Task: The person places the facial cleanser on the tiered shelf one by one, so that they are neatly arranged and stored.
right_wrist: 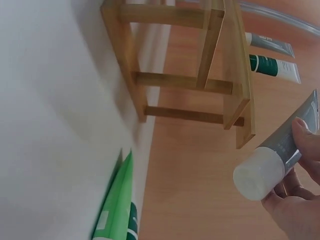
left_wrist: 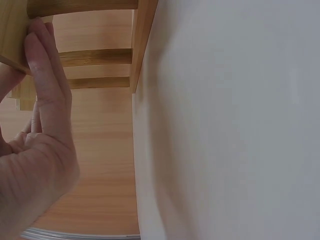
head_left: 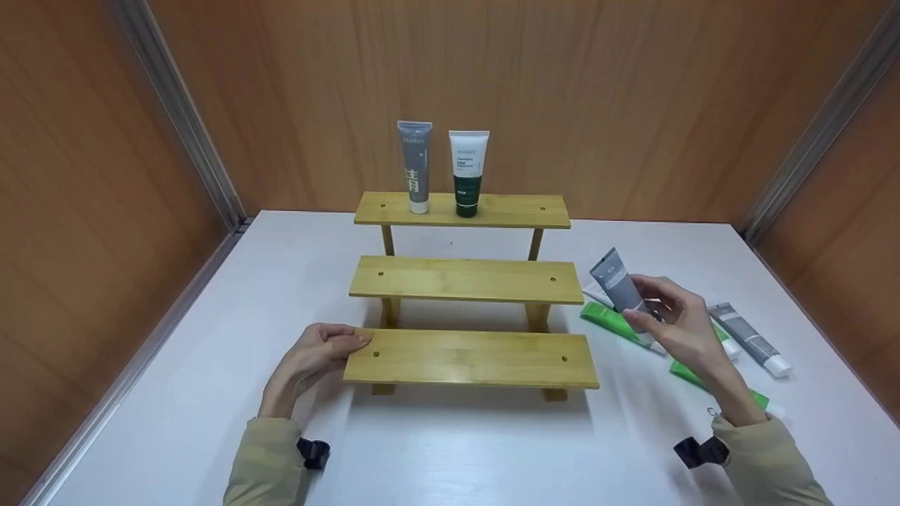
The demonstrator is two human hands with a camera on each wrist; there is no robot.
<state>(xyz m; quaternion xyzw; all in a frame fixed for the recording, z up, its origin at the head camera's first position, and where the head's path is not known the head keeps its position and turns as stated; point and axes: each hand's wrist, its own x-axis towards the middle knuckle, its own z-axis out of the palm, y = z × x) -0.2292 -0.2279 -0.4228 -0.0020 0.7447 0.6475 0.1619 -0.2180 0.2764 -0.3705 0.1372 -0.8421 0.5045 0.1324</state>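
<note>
My right hand [head_left: 678, 323] holds a grey squeeze tube [head_left: 620, 284] with a white cap, lifted above the table to the right of a three-step wooden rack [head_left: 467, 358]. In the right wrist view, thumb and fingers pinch the tube [right_wrist: 285, 142] near its cap. The left hand [head_left: 313, 362] pinches the left end of the rack's lowest step, thumb on top; in the left wrist view its fingers [left_wrist: 47, 75] lie against the board's underside. On the top step stand a grey tube [head_left: 416, 165] and a white-and-dark-green tube [head_left: 468, 169], both upright on their caps.
Right of the rack, a green tube [head_left: 610, 322], another green tube [head_left: 688, 374] and a grey tube [head_left: 749, 337] lie on the white table [head_left: 450, 450]. More tubes there are partly hidden by the right hand. Wood-grain panels [head_left: 534, 91] enclose the back and sides.
</note>
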